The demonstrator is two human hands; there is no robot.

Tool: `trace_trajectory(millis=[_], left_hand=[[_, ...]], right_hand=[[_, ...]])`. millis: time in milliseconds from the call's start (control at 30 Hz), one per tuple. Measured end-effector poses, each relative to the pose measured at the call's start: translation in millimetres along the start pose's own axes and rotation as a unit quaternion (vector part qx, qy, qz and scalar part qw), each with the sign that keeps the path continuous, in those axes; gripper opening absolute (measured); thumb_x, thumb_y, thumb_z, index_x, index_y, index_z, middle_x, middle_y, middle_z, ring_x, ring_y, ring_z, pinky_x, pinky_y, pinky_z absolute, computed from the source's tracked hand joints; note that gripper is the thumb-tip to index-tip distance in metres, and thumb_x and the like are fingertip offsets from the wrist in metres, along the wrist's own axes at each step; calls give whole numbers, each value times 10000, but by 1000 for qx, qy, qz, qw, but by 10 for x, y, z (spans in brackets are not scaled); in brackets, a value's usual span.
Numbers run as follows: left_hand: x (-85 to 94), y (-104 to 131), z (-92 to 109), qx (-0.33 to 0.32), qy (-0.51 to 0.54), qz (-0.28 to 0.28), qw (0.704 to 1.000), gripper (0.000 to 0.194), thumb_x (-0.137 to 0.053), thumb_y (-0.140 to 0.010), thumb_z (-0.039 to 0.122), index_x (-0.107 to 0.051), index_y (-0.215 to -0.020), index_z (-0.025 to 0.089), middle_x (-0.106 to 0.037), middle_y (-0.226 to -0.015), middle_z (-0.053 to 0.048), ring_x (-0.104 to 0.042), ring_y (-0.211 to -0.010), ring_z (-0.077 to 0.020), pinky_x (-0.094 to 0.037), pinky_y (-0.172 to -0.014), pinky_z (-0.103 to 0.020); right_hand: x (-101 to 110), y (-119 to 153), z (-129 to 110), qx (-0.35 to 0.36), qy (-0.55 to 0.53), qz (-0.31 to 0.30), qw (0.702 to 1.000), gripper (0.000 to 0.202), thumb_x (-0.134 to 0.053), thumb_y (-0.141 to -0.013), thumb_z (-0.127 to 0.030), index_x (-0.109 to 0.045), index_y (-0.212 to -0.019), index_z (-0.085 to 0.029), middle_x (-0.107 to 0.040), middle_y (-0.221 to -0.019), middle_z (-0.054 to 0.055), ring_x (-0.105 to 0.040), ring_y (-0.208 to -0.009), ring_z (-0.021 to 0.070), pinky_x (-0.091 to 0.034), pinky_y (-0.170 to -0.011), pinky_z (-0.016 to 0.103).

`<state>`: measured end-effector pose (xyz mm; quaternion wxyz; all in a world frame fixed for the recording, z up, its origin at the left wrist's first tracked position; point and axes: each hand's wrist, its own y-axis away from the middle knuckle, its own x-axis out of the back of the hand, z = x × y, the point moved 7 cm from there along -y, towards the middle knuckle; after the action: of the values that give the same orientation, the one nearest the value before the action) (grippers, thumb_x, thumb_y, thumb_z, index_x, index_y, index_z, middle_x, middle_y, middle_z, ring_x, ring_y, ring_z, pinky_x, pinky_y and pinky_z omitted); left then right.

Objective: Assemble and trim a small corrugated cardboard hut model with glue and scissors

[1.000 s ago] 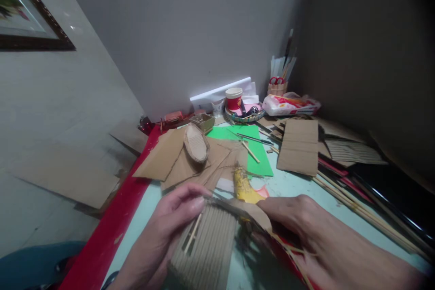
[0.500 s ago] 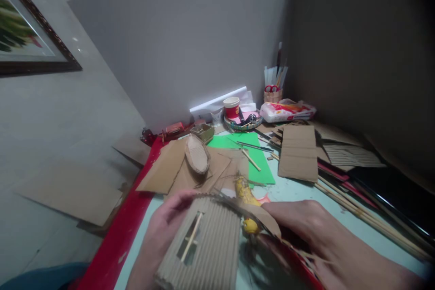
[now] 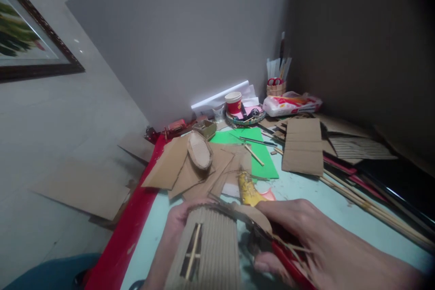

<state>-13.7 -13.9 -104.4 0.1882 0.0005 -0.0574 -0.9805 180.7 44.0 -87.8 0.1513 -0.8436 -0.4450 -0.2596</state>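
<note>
My left hand [image 3: 171, 231] is wrapped round the left and back of a small corrugated cardboard piece [image 3: 219, 253], its fingers mostly hidden. A window opening [image 3: 193, 253] is cut in that piece, with thin sticks crossed in it. A curved tan cardboard piece [image 3: 254, 216] adjoins its top edge. My right hand [image 3: 312, 240] is closed around the curved piece's right end, thumb below and forefinger above. Something red [image 3: 288, 263] and several thin sticks show in the right grip; the red thing's kind is unclear. Just beyond my forefinger is a stained yellow object [image 3: 249, 190].
A boat-shaped cardboard piece [image 3: 200, 150] rests on cardboard sheets [image 3: 165, 174] by a green sheet [image 3: 231, 137]. Behind are a red paper cup [image 3: 234, 105] and a holder with red-handled scissors [image 3: 276, 88]. Cardboard [image 3: 302, 147] and long sticks [image 3: 360, 208] lie at right.
The cardboard piece in my hands has shifted slightly lower and left. My right thumb shows more clearly now, and a yellow spot below the curved piece is out of sight. The view has shifted a little.
</note>
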Motion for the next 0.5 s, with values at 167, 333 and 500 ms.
trace_trajectory(millis=[167,333,500], left_hand=[[-136,134,95,-13,26,11,1000,213,-796,-604,116,-857,-689,301,-833,-757,21,-760,-741,-176,-564,-721,-219],[-200,153,142,-10,28,1,1000,208,-779,-606,97,-852,-667,281,-822,-726,27,-743,-713,-153,-546,-710,-190],[-169,137,114,-8,26,-5,1000,244,-758,-593,67,-843,-638,292,-812,-710,44,-736,-713,-143,-529,-697,-185]], right_hand=[[8,-7,0,9,-15,-8,1000,242,-726,-859,-417,-601,-776,-227,-696,-787,3,-612,-619,164,-417,-495,221],[-15,1,41,7,-12,-9,1000,222,-732,-873,-437,-644,-911,-236,-732,-890,28,-667,-738,209,-424,-503,232],[-31,33,90,-7,14,-5,1000,311,-667,-926,-515,-600,-1081,-254,-728,-955,50,-666,-770,230,-416,-514,261]])
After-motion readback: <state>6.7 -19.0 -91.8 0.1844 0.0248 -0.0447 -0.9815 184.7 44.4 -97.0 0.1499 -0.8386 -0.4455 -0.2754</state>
